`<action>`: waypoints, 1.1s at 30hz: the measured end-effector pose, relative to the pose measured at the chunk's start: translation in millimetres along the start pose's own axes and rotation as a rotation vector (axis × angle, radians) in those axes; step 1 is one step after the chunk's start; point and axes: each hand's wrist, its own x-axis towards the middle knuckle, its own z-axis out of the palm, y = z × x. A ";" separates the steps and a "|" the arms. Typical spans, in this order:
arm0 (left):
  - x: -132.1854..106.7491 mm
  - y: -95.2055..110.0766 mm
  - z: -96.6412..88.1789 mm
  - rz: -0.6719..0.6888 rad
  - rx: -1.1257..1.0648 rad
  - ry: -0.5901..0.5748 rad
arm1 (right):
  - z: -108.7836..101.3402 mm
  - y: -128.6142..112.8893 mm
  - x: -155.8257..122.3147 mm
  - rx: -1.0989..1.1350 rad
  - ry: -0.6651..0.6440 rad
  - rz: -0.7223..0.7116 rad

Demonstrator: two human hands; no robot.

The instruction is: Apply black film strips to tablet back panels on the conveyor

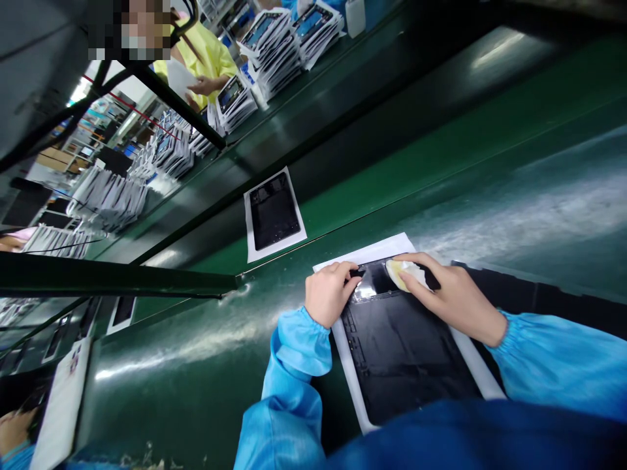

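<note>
A black flat panel in a white tray (399,352) lies on the green bench right in front of me. My left hand (330,290) is curled on the panel's far left corner, fingers closed against its edge. My right hand (448,294) presses a small yellowish-white cloth (401,274) onto the far end of the panel, fingers wrapped over it. Both my sleeves are light blue.
A second black panel on a white sheet (273,212) lies farther along the green belt (441,163). Stacks of white-framed panels (279,46) line the far bench, where a person in yellow (206,62) stands. A dark metal rail (112,277) crosses at left.
</note>
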 end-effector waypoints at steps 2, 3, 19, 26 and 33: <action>-4.4 2.7 -1.0 0.001 0.148 0.027 | -0.3 -0.5 0.7 -0.001 -0.003 0.009; -7.4 2.6 -0.3 0.008 0.218 0.050 | -0.3 -1.0 1.0 0.000 -0.005 0.013; -54.6 -16.3 33.4 0.451 0.471 0.236 | 6.6 -2.6 5.0 -0.147 -0.042 -0.004; -42.2 -12.5 44.6 0.385 0.529 0.351 | 32.0 -21.1 14.2 -0.276 -0.080 -0.092; -39.7 -14.5 49.9 0.388 0.534 0.400 | 6.3 -6.6 6.8 -0.373 -0.016 -0.006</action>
